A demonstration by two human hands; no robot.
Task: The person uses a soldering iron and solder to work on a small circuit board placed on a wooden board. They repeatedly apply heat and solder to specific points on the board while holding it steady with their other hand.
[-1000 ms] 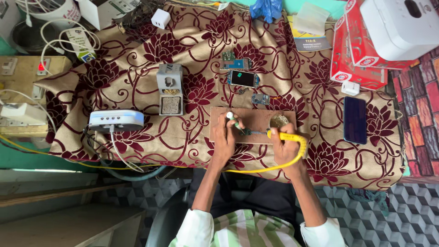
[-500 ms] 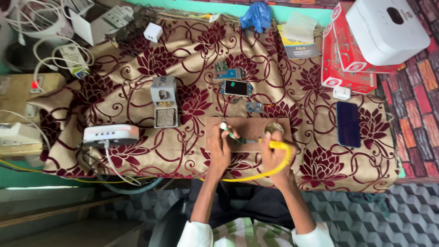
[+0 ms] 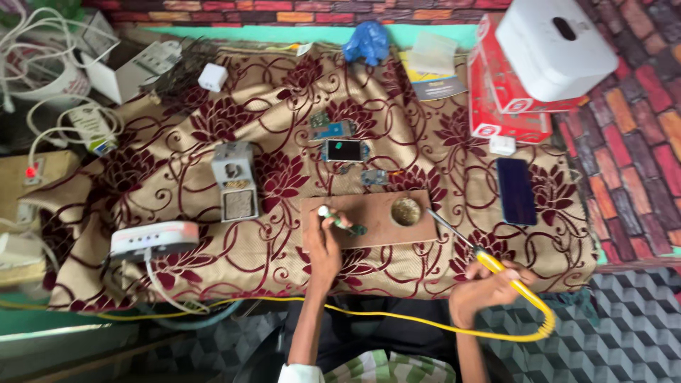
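From the head view, the left hand [image 3: 323, 248] is pinching tweezers [image 3: 339, 221] onto a small circuit board [image 3: 358, 230] lying on the wooden board [image 3: 369, 216]. The right hand [image 3: 489, 287] is clenching a yellow soldering iron [image 3: 496, 266] by its handle, tip beside the brass pot [image 3: 406, 211]. The board looks light, stiff, fragile: best gripped by its edges.

Soft, even daylight falls over my floral cloth [image 3: 284, 142], bright without harsh glare. Shadows are faint, just below the white box [image 3: 557, 46] at the cloth's far right corner. The picture is slightly soft throughout, and lines bend outward beyond the cloth's edges.
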